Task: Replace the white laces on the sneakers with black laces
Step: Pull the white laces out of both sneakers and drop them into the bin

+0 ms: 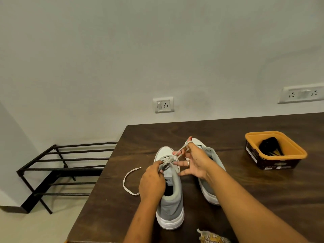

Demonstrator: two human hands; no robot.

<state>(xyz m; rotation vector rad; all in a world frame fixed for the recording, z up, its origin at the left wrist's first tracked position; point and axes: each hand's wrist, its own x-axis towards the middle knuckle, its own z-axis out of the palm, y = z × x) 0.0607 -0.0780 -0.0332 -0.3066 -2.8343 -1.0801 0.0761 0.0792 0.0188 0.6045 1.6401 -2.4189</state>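
Holding lace [177, 153] taut above sneaker [171, 204] on bench [245, 199]: my right grip [194, 162] hooks it round forefinger, other fingers spread; my left grip [152, 181] pinches sneaker at eyelets.

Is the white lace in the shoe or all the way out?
Partly in. The white lace crosses the front eyelets of the sneaker, the right hand holds a loop up, and one end lies loose on the table.
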